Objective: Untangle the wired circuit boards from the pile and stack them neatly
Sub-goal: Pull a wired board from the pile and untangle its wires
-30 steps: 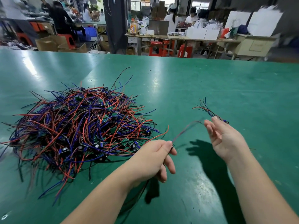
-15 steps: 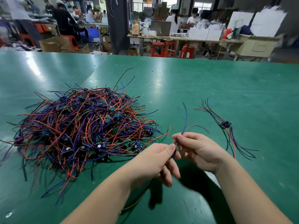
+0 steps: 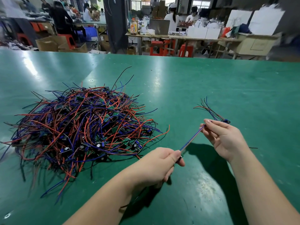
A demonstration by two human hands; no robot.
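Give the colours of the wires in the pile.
The pile: red, blue and black, in the head view.

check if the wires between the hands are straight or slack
Straight: the wires run in one tight line from the left hand to the right hand, both pinching them, without sag or loops.

A glossy green table (image 3: 211, 82) fronts a workshop with red stools (image 3: 156, 47), cardboard boxes (image 3: 48, 44) and a dark pillar (image 3: 116, 25).

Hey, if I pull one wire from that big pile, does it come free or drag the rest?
Likely drags neighbours: the pile is densely crossed wires with small boards snagged inside. Loose ends curve and droop, so probably floppy and light.
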